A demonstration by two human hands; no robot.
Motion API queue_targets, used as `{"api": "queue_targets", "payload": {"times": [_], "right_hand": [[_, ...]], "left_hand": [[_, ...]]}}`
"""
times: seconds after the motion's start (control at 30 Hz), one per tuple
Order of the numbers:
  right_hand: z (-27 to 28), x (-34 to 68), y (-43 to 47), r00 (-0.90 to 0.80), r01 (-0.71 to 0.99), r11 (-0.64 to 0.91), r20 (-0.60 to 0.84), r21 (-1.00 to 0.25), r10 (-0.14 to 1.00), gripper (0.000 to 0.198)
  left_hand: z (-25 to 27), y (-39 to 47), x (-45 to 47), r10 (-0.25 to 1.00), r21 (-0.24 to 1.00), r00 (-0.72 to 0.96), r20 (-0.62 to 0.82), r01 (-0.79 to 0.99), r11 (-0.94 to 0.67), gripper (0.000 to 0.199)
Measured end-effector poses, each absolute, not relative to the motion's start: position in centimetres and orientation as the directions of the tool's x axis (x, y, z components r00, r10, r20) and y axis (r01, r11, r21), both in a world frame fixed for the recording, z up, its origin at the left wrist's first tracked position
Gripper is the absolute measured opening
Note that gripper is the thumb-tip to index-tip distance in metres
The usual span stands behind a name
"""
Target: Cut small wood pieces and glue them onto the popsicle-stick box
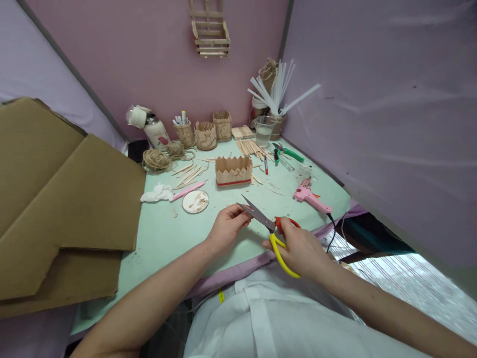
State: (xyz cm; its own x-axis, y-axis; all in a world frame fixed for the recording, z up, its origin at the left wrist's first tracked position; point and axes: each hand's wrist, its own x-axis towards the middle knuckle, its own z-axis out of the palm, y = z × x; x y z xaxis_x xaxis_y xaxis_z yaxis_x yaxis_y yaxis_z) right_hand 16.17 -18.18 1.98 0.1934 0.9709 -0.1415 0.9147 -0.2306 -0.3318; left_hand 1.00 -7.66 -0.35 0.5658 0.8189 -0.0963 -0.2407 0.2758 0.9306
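My right hand (303, 248) grips a pair of scissors (263, 217) with one red and one yellow handle loop. Their dark blades stand slightly apart and point up and left. Close to the blade tips, the fingers of my left hand (228, 226) are pinched together; what they hold, if anything, is too small to make out. Beyond the hands a small wooden box (233, 176) with a zigzag rim and a red line along its base stands upright. To its left lie a white lid (196, 202) with brown smears and a pink pen-like tool (189, 190).
A pink glue gun (312, 200) lies at the right, its cord hanging over the edge. Green-handled pliers (292, 153), wooden sticks (251, 148), twine (156, 160) and a cup of water (264, 134) are farther back. Large cardboard (93, 199) covers the left side.
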Motion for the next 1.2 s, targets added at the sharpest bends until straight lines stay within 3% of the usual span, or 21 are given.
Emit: {"api": "queue_targets", "payload": {"times": [0.1, 0.3, 0.7, 1.2], "right_hand": [[1.9, 16.6, -18.1, 0.188, 0.906, -0.231, -0.150, -0.354, 0.971, 0.024], [1.4, 17.7, -18.1, 0.110, 0.749, -0.206, -0.189, -0.630, 0.976, 0.020], [2.0, 16.9, -18.0, 0.219, 0.883, -0.258, -0.141, -0.393, 0.965, 0.032], [1.8, 16.3, -18.1, 0.207, 0.902, -0.247, -0.147, -0.354, 0.967, 0.034]], "left_hand": [[-0.5, -7.6, 1.0, 0.804, 0.928, 0.582, -0.121, -0.222, 0.300, 0.014], [0.3, -7.3, 0.9, 0.776, 0.898, 0.597, -0.205, -0.201, 0.392, 0.022], [0.0, -7.4, 0.8, 0.767, 0.883, 0.619, -0.169, -0.251, 0.397, 0.016], [0.3, -7.7, 1.0, 0.790, 0.878, 0.597, -0.139, -0.294, 0.377, 0.019]]}}
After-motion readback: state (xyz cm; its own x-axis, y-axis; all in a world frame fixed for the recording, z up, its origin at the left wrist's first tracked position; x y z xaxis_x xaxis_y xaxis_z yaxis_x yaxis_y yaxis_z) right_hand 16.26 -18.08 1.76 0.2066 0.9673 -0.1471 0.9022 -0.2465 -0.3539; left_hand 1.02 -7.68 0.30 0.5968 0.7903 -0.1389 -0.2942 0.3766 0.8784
